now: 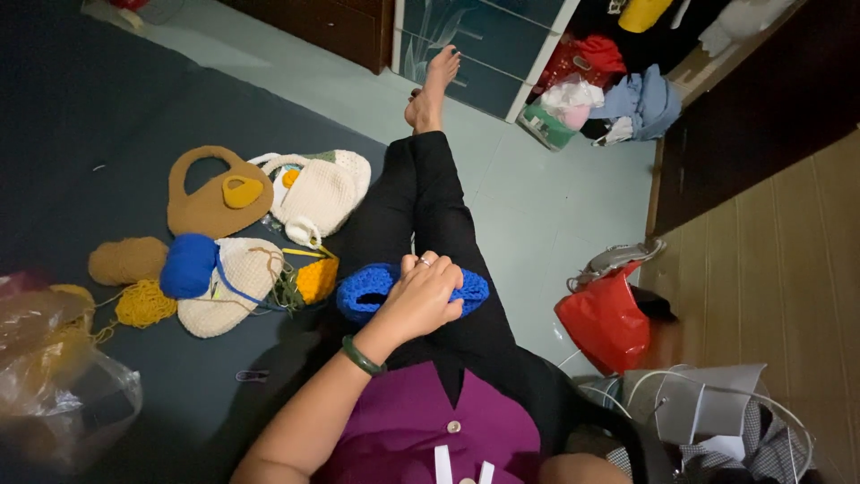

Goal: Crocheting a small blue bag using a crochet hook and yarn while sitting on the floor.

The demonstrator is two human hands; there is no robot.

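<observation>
While seated on the floor, left hand [421, 296] curls closed over blue crochet piece [367, 291] lying on the lap | right hand out of view | blue yarn ball [188, 265] rests on cream bag [228, 291], well left | brown bag [208, 193] beyond.

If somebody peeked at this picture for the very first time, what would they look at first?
Probably the bright blue crocheted piece lying across the person's lap, with the left hand resting on it. Next, the blue ball of yarn on the dark mat to the left, among cream and brown crocheted bags. A shiny red bag glows on the floor to the right.
</observation>
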